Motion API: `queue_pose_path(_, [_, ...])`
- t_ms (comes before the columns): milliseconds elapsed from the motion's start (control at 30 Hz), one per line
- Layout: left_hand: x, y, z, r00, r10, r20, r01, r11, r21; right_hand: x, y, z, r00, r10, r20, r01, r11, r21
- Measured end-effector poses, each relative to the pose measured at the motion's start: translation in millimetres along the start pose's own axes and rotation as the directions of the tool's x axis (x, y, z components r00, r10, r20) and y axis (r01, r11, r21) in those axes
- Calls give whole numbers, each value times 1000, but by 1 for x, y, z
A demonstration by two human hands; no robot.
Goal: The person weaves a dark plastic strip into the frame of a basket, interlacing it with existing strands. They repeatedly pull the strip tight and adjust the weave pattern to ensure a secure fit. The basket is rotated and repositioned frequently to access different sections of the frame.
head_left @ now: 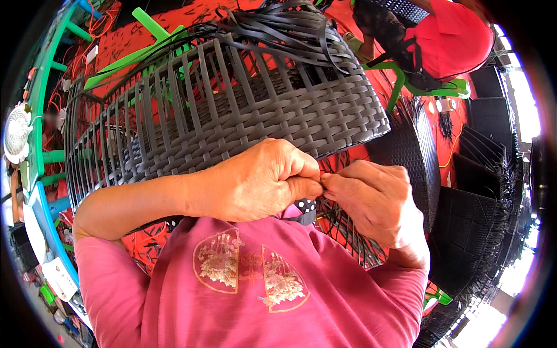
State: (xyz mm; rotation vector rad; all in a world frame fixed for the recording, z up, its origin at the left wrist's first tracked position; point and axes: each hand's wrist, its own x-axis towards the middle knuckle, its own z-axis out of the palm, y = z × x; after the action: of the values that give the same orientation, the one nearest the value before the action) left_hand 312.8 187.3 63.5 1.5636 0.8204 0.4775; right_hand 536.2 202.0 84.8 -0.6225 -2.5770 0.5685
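Note:
My left hand (264, 180) and my right hand (371, 197) meet in front of my chest, fingertips almost touching. Both are closed in a pinch, and the small dark thing between the fingertips is too hidden to name. Just beyond them lies a large dark grey woven frame (278, 129), made of flat plastic strips. Its right end and near band are tightly woven. Bare upright strips (200, 87) stand along its far and left parts. A loose bundle of long black strips (278, 29) rests on its far edge.
On the right stand several finished-looking black woven panels (464, 214) with loose strip ends. A person in red (447, 40) sits beyond on a green stool (458, 89). A green rack (43, 116) and white fan (18, 133) are at left. Strip scraps litter the red floor (125, 43).

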Motion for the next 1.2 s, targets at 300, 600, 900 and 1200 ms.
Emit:
queue_pose_path(300, [52,-44,-49,722,587,-368,56,480,876,23,39,-70,964,139,-227,-223,887,-404])
queue_pose_path(600, [81,-53,-61,816,540,-205,35,308,951,60,74,-36,997,83,10,-57,767,-639])
queue_pose_path(900, [101,-58,-55,820,457,-345,142,421,896,70,111,-3,998,63,-7,-59,899,-434])
queue_pose_path(1200, [86,-40,-68,745,463,-480,16,707,707,73,107,-6,918,-280,-280,116,866,-486])
